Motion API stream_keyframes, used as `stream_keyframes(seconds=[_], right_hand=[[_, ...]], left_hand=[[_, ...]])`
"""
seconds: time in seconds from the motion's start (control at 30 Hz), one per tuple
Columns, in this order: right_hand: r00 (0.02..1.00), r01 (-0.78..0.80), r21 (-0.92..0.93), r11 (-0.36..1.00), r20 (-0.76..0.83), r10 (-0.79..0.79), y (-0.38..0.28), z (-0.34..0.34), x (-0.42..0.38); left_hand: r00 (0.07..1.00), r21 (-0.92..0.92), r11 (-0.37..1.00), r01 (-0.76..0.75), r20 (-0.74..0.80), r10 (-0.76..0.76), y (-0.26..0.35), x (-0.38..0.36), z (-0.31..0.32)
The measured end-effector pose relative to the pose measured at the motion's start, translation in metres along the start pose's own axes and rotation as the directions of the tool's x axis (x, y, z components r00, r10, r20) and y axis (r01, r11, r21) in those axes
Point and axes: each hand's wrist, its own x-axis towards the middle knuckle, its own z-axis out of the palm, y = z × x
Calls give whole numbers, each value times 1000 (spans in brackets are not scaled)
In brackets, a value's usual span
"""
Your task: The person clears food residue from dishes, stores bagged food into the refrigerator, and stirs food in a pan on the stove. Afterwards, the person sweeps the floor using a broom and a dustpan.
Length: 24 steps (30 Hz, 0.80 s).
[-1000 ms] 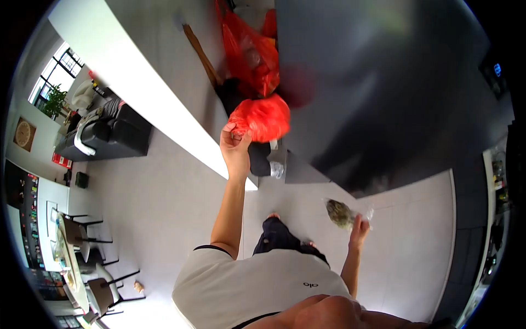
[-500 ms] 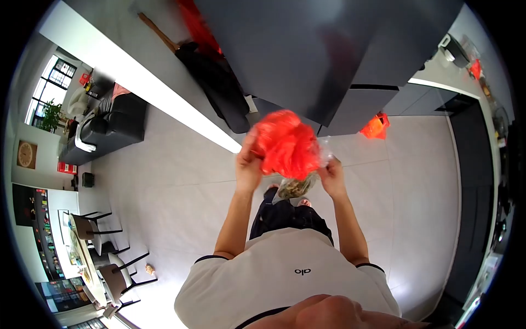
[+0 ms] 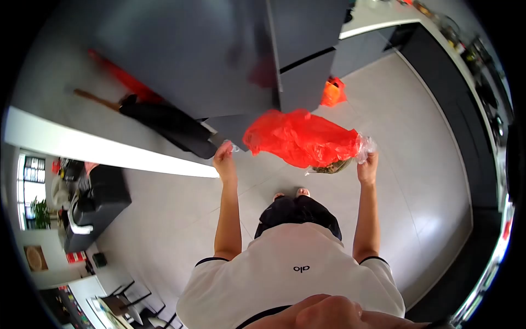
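A crumpled red plastic bag (image 3: 304, 137) hangs stretched out sideways between my two hands. My right hand (image 3: 368, 167) is closed on the gathered end of a clear plastic bag (image 3: 366, 148), right at the red bag's right end. Brownish-green contents (image 3: 333, 166) of the clear bag show below the red plastic, which hides the rest. My left hand (image 3: 224, 160) is closed in a pinch, with a small scrap of clear plastic (image 3: 234, 147) at its fingertips. In this view a gap lies between the left fingers and the red bag.
Dark grey cabinet doors (image 3: 186, 55) rise in front of me. A black umbrella-like bundle (image 3: 164, 126) with a wooden handle leans at their left. Another red-orange bag (image 3: 333, 91) sits on the floor by the cabinet. A dark sofa (image 3: 101, 205) and chairs (image 3: 123, 301) are at left.
My hands have moved apart, and the bunched red bag is now spread out to the right. My left hand has come off the red bag. The view has turned toward the right.
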Motion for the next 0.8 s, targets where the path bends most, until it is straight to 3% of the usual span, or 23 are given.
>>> stream_keyframes(seconds=[0.03, 0.1, 0.13, 0.23, 0.3, 0.33, 0.37, 0.43, 0.5, 0.53, 0.57, 0.63, 0.67, 0.7, 0.8], right_hand=[[1000, 7, -38, 999, 18, -7, -3, -10, -1], [997, 33, -96, 995, 73, -26, -5, -26, 5], [998, 38, -156, 987, 65, -28, 0, -34, 7], [999, -1, -133, 991, 42, 6, 1, -50, 14], [1000, -9, -148, 989, -28, 5, 16, -72, 17], [998, -12, -156, 988, -59, 3, 23, -84, 21], [992, -42, -129, 991, -128, 25, 30, -101, 26], [964, -107, -64, 992, -252, 88, 42, -122, 41], [954, -185, -61, 981, -250, 165, 52, -138, 66], [956, -228, -106, 968, -212, 202, 57, -146, 80], [955, -267, -151, 952, -177, 239, 61, -153, 91], [961, -267, -287, 920, -154, 231, 66, -151, 120], [961, -273, -330, 904, -140, 239, 71, -150, 134], [962, -273, -374, 886, -119, 246, 76, -150, 144], [950, -302, -388, 871, -45, 309, 77, -140, 188]], left_hand=[[989, 102, 987, -123, 96, 113, 11, -9, 25], [929, 142, 972, -188, 347, 129, 57, -33, 83], [869, 115, 987, -116, 493, 45, 70, -44, 110], [729, 311, 805, -505, 653, 205, 66, -58, 178], [587, 323, 757, -568, 803, 98, 59, -39, 215], [575, 346, 821, -454, 818, -27, 57, -29, 230], [499, 233, 892, -388, 867, -9, 55, -23, 245], [551, 138, 904, -404, 825, 121, 57, 5, 276], [579, 319, 585, -746, 744, 333, 90, 40, 298], [446, 341, 290, -894, 742, 501, 98, 63, 310], [260, 357, -40, -933, 747, 613, 106, 82, 317], [482, 584, -266, -767, 798, 363, 118, 108, 326], [656, 707, -247, -662, 707, 265, 121, 118, 328], [736, 739, -346, -578, 655, 169, 124, 126, 324], [677, 666, -546, -508, 700, 225, 111, 134, 307]])
